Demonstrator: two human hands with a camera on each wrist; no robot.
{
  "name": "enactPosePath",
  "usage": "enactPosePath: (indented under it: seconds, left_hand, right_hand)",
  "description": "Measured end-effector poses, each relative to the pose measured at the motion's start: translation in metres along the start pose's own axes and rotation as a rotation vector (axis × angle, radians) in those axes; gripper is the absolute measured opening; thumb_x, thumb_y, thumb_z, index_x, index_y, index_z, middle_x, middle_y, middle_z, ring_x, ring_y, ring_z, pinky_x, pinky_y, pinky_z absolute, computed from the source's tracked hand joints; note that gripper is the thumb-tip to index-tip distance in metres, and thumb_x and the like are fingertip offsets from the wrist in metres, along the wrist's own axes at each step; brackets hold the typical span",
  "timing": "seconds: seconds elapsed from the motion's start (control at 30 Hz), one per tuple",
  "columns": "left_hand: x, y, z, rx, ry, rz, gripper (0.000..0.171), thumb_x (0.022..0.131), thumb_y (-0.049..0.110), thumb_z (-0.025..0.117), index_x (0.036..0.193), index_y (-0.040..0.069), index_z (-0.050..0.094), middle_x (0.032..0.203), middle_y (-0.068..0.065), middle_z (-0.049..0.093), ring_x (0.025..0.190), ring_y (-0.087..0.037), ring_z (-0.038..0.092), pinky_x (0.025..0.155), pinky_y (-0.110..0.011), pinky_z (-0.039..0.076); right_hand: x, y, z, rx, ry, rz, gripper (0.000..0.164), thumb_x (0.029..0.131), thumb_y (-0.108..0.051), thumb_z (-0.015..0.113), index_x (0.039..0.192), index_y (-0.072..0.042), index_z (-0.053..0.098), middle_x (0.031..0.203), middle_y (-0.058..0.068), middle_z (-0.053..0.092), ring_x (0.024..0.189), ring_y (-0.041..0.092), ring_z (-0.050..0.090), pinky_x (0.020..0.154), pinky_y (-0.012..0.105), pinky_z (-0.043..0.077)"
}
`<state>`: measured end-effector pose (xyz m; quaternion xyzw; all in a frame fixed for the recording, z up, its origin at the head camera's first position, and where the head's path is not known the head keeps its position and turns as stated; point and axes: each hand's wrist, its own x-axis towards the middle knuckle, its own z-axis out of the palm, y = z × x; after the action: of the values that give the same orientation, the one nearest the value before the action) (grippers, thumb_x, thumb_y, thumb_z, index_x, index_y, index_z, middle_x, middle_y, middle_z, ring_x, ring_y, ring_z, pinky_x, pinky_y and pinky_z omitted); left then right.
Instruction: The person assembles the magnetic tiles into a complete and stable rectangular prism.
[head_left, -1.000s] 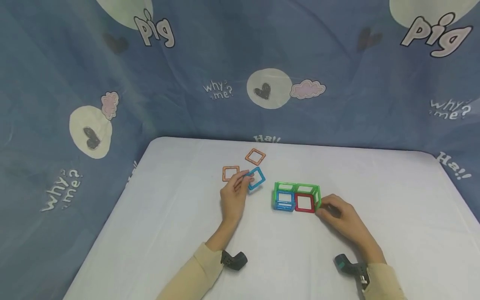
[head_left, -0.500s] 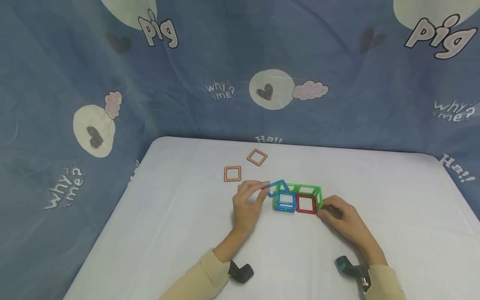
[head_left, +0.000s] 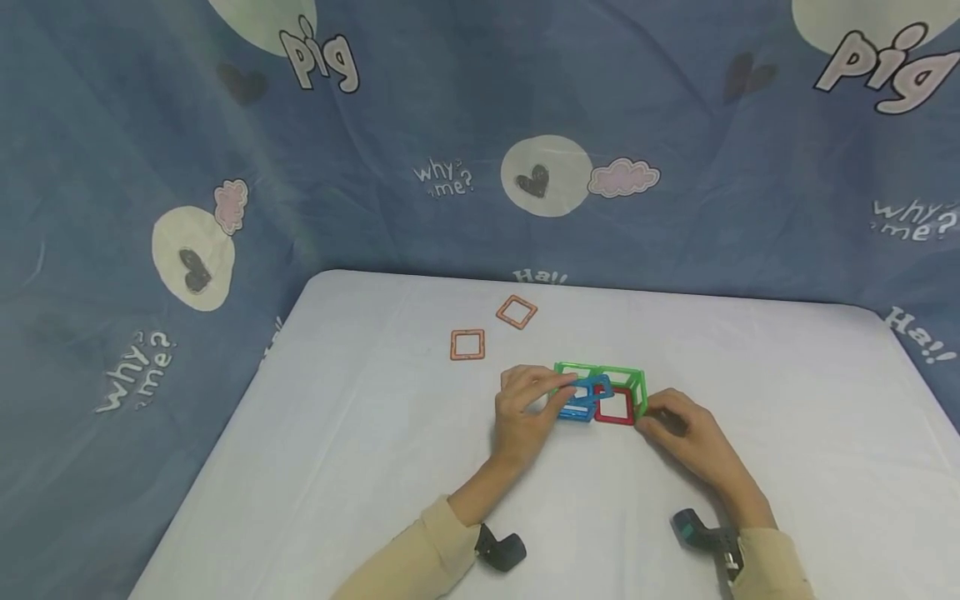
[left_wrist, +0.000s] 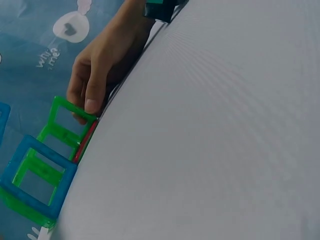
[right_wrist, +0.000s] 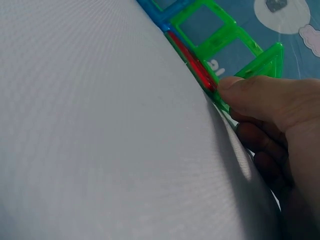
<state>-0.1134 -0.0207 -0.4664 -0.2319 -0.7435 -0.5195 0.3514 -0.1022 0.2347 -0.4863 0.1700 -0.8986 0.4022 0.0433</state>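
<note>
My left hand (head_left: 525, 421) pinches a blue square magnetic tile (head_left: 606, 387) between thumb and fingertips, tilted over a small structure of magnetic tiles. Green tiles (head_left: 621, 370) form its back and ends. At its front left stands a blue tile (left_wrist: 66, 192), partly covered by the held one in the head view. A red tile (head_left: 615, 422) lies flat on the table beside it, low down in both wrist views. My right hand (head_left: 693, 437) grips the green end tile (right_wrist: 260, 65) at the right, its thumb on the tile's lower edge.
Two orange square tiles, one (head_left: 467, 358) nearer and one (head_left: 517, 312) farther back, lie flat on the white table (head_left: 375, 400) left of and behind the structure. A blue printed curtain (head_left: 450, 100) hangs behind the table's far edge.
My left hand has carried the blue tile rightward from beside the orange tiles to above the structure. My right hand stays at the green end tile.
</note>
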Motion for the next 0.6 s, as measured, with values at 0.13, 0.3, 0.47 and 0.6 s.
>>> enactPosePath:
  seconds: [0.13,0.3,0.47,0.6]
  left_hand:
    - [0.000,0.001,0.005,0.007,-0.001,-0.011,0.029,0.070,0.005,0.079,0.098,0.014,0.074,0.090,0.003,0.073,0.088,-0.010,0.063,0.090,-0.034,0.040]
    - [0.000,0.003,0.012,0.003,-0.011,-0.011,0.028,0.071,0.007,0.079,0.097,0.014,0.074,0.093,0.003,0.073,0.091,-0.009,0.063,0.093,-0.036,0.038]
    - [0.000,0.004,0.018,0.003,-0.024,0.000,0.025,0.073,0.011,0.079,0.097,0.015,0.075,0.093,0.004,0.074,0.090,-0.007,0.063,0.093,-0.035,0.038]
    - [0.000,0.004,0.021,0.020,-0.040,0.010,0.024,0.074,0.015,0.079,0.097,0.017,0.075,0.092,0.005,0.073,0.090,-0.005,0.063,0.092,-0.034,0.038]
  right_hand:
    - [0.000,-0.002,-0.001,0.010,-0.008,0.006,0.018,0.086,-0.024,0.069,0.103,-0.024,0.065,0.102,-0.009,0.063,0.103,-0.002,0.051,0.095,0.003,0.032]
    - [0.000,-0.003,-0.002,0.015,-0.007,0.001,0.018,0.085,-0.023,0.070,0.102,-0.024,0.065,0.102,-0.009,0.063,0.102,0.001,0.052,0.095,0.003,0.032]
    - [0.001,-0.002,-0.002,0.015,-0.003,0.009,0.016,0.085,-0.024,0.070,0.101,-0.025,0.065,0.101,-0.010,0.063,0.102,0.000,0.052,0.095,0.004,0.032]
    - [0.001,-0.001,-0.002,-0.003,-0.007,0.027,0.015,0.086,-0.028,0.069,0.100,-0.026,0.064,0.101,-0.011,0.063,0.103,-0.001,0.052,0.097,0.006,0.033]
